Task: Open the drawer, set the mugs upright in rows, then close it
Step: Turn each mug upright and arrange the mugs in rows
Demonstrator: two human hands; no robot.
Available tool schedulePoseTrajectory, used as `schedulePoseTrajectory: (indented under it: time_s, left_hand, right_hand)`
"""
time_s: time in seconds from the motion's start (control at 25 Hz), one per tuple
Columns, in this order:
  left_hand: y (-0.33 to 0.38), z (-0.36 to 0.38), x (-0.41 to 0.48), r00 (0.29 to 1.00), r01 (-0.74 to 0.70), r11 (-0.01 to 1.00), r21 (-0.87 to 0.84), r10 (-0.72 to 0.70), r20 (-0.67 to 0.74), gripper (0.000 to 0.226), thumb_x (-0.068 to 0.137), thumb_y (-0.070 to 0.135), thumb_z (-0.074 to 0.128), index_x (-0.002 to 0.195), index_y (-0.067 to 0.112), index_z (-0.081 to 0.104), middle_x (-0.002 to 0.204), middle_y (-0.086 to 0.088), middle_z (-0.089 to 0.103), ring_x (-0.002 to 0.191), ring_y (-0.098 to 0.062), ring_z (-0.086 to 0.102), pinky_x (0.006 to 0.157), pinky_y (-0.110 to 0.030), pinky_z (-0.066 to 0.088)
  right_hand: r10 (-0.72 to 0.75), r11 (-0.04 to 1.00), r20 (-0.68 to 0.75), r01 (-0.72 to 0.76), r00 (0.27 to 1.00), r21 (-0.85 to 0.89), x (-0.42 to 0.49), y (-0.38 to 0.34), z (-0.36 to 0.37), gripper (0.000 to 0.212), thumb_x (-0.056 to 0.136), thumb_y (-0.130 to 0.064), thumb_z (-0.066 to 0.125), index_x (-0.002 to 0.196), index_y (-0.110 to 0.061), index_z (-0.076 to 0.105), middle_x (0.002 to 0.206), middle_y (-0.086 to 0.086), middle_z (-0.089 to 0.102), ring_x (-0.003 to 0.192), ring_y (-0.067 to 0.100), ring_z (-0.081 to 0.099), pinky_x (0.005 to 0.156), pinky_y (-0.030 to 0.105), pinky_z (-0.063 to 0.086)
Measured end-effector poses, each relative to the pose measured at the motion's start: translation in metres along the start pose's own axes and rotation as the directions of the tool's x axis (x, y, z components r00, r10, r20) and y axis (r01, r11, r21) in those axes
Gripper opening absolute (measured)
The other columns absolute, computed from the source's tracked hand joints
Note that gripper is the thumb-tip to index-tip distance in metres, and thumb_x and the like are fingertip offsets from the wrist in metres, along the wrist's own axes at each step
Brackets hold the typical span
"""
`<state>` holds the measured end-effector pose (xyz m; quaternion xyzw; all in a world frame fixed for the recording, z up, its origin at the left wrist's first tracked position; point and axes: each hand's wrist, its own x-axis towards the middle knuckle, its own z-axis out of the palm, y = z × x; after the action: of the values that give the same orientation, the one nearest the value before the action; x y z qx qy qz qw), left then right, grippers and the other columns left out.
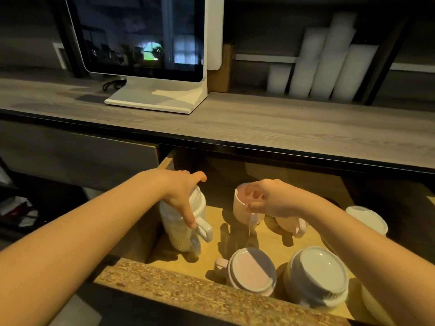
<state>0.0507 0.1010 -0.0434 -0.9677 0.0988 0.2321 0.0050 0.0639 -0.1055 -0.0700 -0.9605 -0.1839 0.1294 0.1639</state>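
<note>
The wooden drawer (179,281) stands pulled open below the counter. My left hand (181,196) grips the top of a stack of white mugs (179,229) at the drawer's left side. My right hand (270,201) holds the rim of a pink upright mug (242,210) near the drawer's middle, fingers inside it. Just right of it, a tan mug with a pink handle (292,225) sits partly hidden under my wrist. Near the front, a pink mug (251,269) and a pale blue mug (317,276) stand upside down. Another overturned white mug (366,220) sits at the right.
A grey wood counter (259,123) overhangs the drawer's back. On it stand a white-framed monitor (141,36) and, at the back right, white cup stacks (324,64). A closed drawer front (77,156) lies to the left.
</note>
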Motion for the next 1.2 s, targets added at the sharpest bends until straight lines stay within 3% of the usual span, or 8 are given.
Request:
schedulePoseTrajectory:
  time_s: [0.44, 0.52, 0.6, 0.76, 0.88, 0.96, 1.08, 1.2]
  left_hand:
    - [-0.009, 0.008, -0.005, 0.988, -0.057, 0.998, 0.019, 0.059, -0.141, 0.101, 0.065, 0.039, 0.081, 0.142, 0.027, 0.016, 0.136, -0.003, 0.040, 0.120, -0.022, 0.044, 0.093, -0.030, 0.043]
    - [-0.013, -0.001, -0.017, 0.974, -0.102, 0.994, -0.042, 0.091, -0.207, 0.101, 0.065, 0.037, 0.081, 0.142, 0.027, 0.016, 0.133, 0.000, 0.040, 0.119, -0.020, 0.043, 0.093, -0.029, 0.043]
    - [-0.016, -0.012, -0.030, 0.943, -0.197, 0.967, -0.164, 0.141, -0.301, 0.099, 0.064, 0.033, 0.082, 0.141, 0.027, 0.019, 0.126, 0.004, 0.039, 0.115, -0.017, 0.043, 0.091, -0.028, 0.045]
    - [-0.006, -0.023, -0.042, 0.825, -0.426, 0.835, -0.347, 0.201, -0.529, 0.084, 0.061, 0.028, 0.084, 0.128, 0.033, 0.032, 0.117, 0.010, 0.041, 0.106, -0.010, 0.048, 0.081, -0.021, 0.047]
    - [0.009, -0.021, -0.041, 0.745, -0.545, 0.756, -0.363, 0.238, -0.623, 0.079, 0.051, 0.047, 0.078, 0.118, 0.035, 0.038, 0.115, 0.016, 0.044, 0.106, -0.007, 0.050, 0.079, -0.018, 0.046]
    - [0.017, -0.016, -0.038, 0.710, -0.592, 0.713, -0.376, 0.240, -0.662, 0.081, 0.046, 0.055, 0.070, 0.118, 0.034, 0.039, 0.117, 0.013, 0.045, 0.108, -0.007, 0.050, 0.083, -0.021, 0.047]
    - [0.019, -0.009, -0.032, 0.711, -0.600, 0.675, -0.429, 0.204, -0.673, 0.088, 0.046, 0.053, 0.071, 0.123, 0.034, 0.036, 0.123, 0.010, 0.043, 0.113, -0.010, 0.049, 0.090, -0.036, 0.052]
    - [0.011, -0.007, -0.027, 0.791, -0.546, 0.684, -0.483, 0.231, -0.567, 0.107, 0.045, 0.050, 0.079, 0.134, 0.040, 0.020, 0.134, 0.018, 0.032, 0.123, -0.006, 0.039, 0.103, -0.036, 0.041]
  right_hand:
    - [0.018, 1.000, -0.007, -0.018, 1.000, 0.002, -0.004, 0.002, -0.005, 0.046, 0.089, -0.035, 0.057, 0.131, -0.021, 0.049, 0.118, 0.003, 0.060, 0.096, 0.015, 0.055, 0.079, 0.024, 0.048]
    - [-0.009, 0.998, 0.019, 0.008, 1.000, 0.059, -0.006, 0.002, -0.010, 0.044, 0.089, -0.035, 0.058, 0.129, -0.022, 0.050, 0.116, -0.001, 0.058, 0.100, 0.014, 0.054, 0.080, 0.024, 0.047]
    - [-0.071, 0.969, 0.097, 0.046, 0.993, 0.242, -0.006, 0.006, -0.016, 0.047, 0.087, -0.037, 0.060, 0.130, -0.023, 0.049, 0.122, -0.002, 0.057, 0.107, 0.015, 0.056, 0.085, 0.025, 0.049]
    - [-0.164, 0.654, 0.167, -0.020, 0.972, 0.757, -0.008, 0.014, -0.027, 0.083, 0.069, -0.048, 0.074, 0.140, -0.029, 0.035, 0.130, 0.004, 0.056, 0.112, 0.024, 0.060, 0.098, 0.042, 0.049]
    - [-0.245, 0.451, 0.128, -0.004, 0.961, 0.893, -0.010, 0.014, -0.031, 0.089, 0.058, -0.047, 0.080, 0.136, -0.034, 0.038, 0.127, 0.005, 0.057, 0.109, 0.027, 0.063, 0.095, 0.045, 0.050]
    - [-0.294, 0.399, 0.109, 0.019, 0.949, 0.917, -0.013, 0.010, -0.031, 0.095, 0.042, -0.054, 0.086, 0.126, -0.034, 0.048, 0.120, 0.005, 0.060, 0.102, 0.024, 0.065, 0.090, 0.039, 0.054]
    - [-0.257, 0.417, 0.035, 0.078, 0.966, 0.905, -0.013, 0.005, -0.031, 0.092, 0.040, -0.052, 0.084, 0.123, -0.030, 0.050, 0.119, 0.007, 0.060, 0.103, 0.025, 0.065, 0.088, 0.039, 0.055]
    - [-0.166, 0.533, -0.039, 0.123, 0.985, 0.837, -0.011, 0.006, -0.032, 0.069, 0.056, -0.048, 0.073, 0.120, -0.034, 0.049, 0.116, 0.001, 0.060, 0.102, 0.022, 0.064, 0.079, 0.032, 0.057]
